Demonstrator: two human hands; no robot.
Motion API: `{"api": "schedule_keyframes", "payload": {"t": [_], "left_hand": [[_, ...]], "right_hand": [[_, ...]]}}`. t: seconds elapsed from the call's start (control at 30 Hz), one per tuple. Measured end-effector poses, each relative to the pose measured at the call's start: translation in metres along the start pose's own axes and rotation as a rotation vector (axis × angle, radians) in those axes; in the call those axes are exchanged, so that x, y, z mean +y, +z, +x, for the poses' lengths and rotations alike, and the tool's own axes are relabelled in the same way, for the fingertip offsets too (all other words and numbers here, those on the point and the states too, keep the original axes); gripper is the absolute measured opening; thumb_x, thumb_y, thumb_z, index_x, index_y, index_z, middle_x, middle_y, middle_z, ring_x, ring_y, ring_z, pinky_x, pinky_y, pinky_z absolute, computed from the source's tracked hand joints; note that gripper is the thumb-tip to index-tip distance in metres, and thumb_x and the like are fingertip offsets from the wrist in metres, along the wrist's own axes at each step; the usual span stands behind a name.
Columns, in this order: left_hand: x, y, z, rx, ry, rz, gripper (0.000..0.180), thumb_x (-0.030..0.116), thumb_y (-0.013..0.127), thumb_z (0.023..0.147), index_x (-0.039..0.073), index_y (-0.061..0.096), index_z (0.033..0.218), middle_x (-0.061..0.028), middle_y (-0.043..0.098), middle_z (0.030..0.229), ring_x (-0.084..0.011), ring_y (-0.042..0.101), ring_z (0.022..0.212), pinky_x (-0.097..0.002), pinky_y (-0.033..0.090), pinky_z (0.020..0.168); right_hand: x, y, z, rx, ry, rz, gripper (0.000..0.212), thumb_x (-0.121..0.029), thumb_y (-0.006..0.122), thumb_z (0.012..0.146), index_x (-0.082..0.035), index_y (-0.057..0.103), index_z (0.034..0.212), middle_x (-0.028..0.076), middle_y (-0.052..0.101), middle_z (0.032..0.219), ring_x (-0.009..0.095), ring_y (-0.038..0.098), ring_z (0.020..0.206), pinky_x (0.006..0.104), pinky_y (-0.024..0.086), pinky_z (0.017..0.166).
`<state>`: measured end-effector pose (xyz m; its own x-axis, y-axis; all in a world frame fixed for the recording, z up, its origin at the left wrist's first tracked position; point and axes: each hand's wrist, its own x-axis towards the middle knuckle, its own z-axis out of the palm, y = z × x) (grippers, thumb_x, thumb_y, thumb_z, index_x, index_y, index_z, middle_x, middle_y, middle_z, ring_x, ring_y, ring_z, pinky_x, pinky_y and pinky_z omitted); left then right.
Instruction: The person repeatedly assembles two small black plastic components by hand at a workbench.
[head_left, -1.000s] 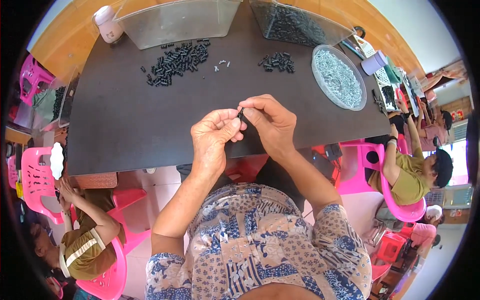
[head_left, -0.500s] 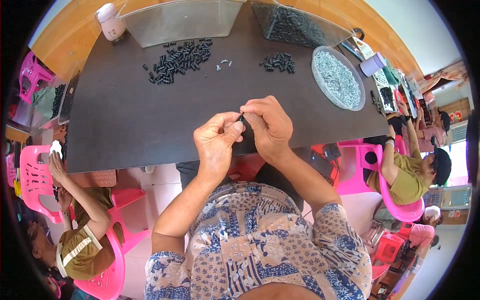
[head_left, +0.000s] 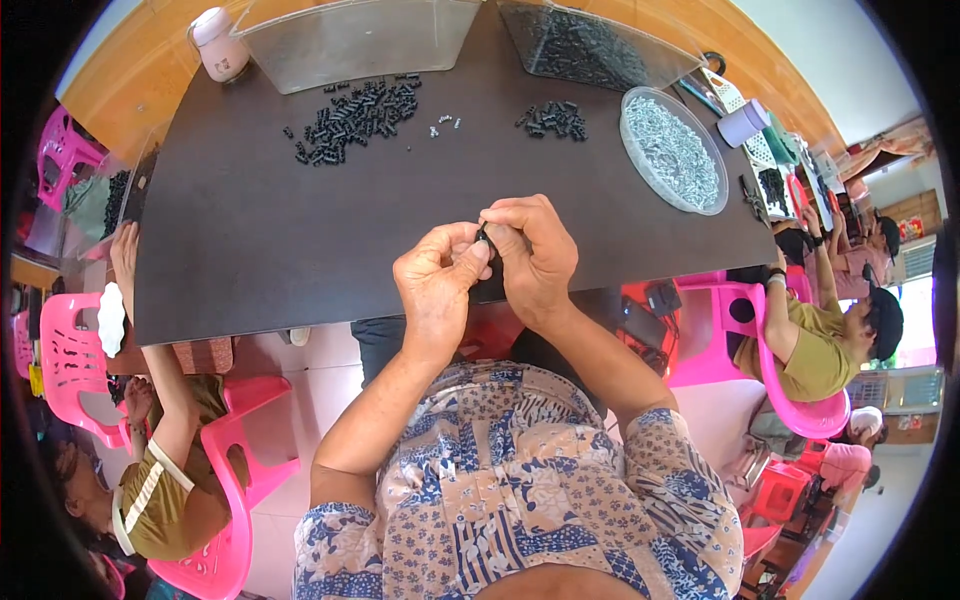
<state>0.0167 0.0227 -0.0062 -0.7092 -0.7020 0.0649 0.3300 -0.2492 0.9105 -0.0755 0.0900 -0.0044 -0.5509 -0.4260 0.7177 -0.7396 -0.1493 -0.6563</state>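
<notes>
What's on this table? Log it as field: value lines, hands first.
left hand: pinches a small black part with the right
right hand: fingertips on the same part
table: dark, flat top
big pile: loose black pieces, far left
small pile: black pieces, far right
round dish: clear, full of small silvery parts

Small black part (head_left: 484, 238), mostly hidden, pinched between fingertips of both hands, held above the near edge of the dark table (head_left: 250, 240).
</notes>
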Motion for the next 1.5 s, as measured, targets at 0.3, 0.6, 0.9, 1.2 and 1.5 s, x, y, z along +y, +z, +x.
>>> {"api": "schedule_keyframes", "payload": {"t": [0.3, 0.6, 0.9, 1.2, 1.5], "left_hand": [[0.007, -0.012, -0.005, -0.069, -0.002, 0.141, 0.009, -0.001, 0.060, 0.083, -0.005, 0.062, 0.092, -0.0019, 0.058, 0.076, -0.0067, 0.050, 0.064, -0.0201, 0.045, 0.058], [0.008, -0.009, -0.005, -0.039, 0.092, 0.104, 0.010, 0.002, 0.064, 0.083, -0.005, 0.062, 0.089, -0.0021, 0.056, 0.078, -0.0058, 0.047, 0.062, -0.0192, 0.042, 0.055], [0.009, -0.012, -0.006, -0.068, 0.105, 0.193, 0.012, 0.002, 0.064, 0.082, -0.006, 0.064, 0.092, -0.0014, 0.056, 0.077, -0.0054, 0.048, 0.061, -0.0191, 0.042, 0.055], [0.001, -0.018, -0.006, -0.095, 0.029, 0.143, 0.016, 0.007, 0.067, 0.081, -0.003, 0.065, 0.094, -0.0018, 0.061, 0.077, -0.0059, 0.051, 0.064, -0.0184, 0.043, 0.057], [0.006, -0.014, -0.007, -0.074, 0.072, 0.126, 0.014, 0.008, 0.067, 0.081, -0.003, 0.066, 0.091, -0.0011, 0.060, 0.074, -0.0057, 0.049, 0.061, -0.0187, 0.042, 0.055]], "right_hand": [[-0.008, -0.005, -0.001, -0.090, -0.175, -0.130, 0.018, 0.008, 0.060, 0.072, -0.003, 0.059, 0.087, 0.012, 0.059, 0.080, 0.025, 0.055, 0.069, 0.0305, 0.045, 0.058], [-0.017, -0.003, -0.005, -0.027, 0.026, 0.047, 0.016, 0.007, 0.061, 0.073, -0.003, 0.060, 0.085, 0.009, 0.060, 0.082, 0.023, 0.056, 0.073, 0.0300, 0.045, 0.062], [-0.017, -0.002, -0.009, -0.011, 0.099, 0.096, 0.013, 0.006, 0.061, 0.075, -0.004, 0.060, 0.084, 0.008, 0.060, 0.086, 0.022, 0.056, 0.081, 0.0294, 0.045, 0.070], [-0.018, -0.003, -0.018, -0.009, 0.234, 0.163, 0.014, 0.008, 0.060, 0.075, -0.002, 0.059, 0.084, 0.008, 0.060, 0.087, 0.020, 0.056, 0.082, 0.0285, 0.046, 0.073], [-0.016, 0.001, -0.019, 0.003, 0.077, 0.062, 0.014, 0.007, 0.058, 0.075, -0.002, 0.059, 0.086, 0.009, 0.060, 0.087, 0.023, 0.056, 0.081, 0.0306, 0.045, 0.070]]}}
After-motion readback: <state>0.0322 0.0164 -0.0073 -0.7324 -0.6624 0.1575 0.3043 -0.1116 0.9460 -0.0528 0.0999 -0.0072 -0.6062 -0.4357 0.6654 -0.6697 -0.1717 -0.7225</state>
